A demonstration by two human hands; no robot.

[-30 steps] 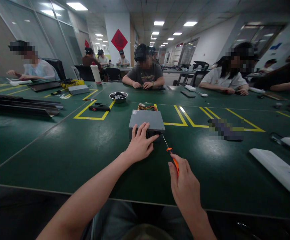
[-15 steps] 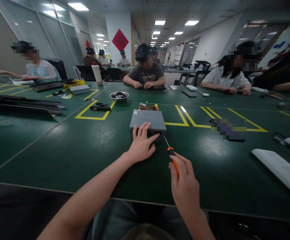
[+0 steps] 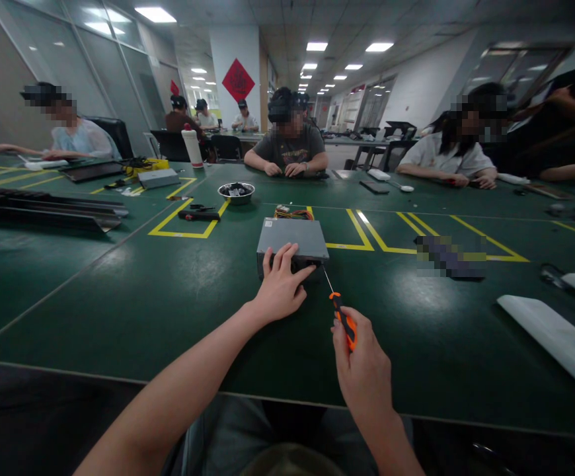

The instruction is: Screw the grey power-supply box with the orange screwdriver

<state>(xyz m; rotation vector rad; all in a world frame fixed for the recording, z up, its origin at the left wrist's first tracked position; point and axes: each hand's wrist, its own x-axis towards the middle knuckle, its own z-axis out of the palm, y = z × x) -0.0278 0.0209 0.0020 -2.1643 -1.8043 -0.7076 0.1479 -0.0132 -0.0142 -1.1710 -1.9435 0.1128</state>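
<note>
A grey metal box with a small white label lies on the green table; coloured wires come out behind it. My left hand rests on its front edge and near face, fingers spread, touching without wrapping round it. In my right hand is an orange and black screwdriver, gripped by the handle. Its thin shaft points up and left, with the tip at the right end of the box's near face. Whether the tip sits in a screw is too small to tell.
A metal bowl of small dark parts stands behind the box to the left. Dark tools lie left, long metal rails farther left, and a white device right. People sit across the table.
The screwdriver handle has shifted slightly left and turned, showing more of its orange and black grip. My right hand's fingers have moved along with it. My left hand and the box look nearly still.
</note>
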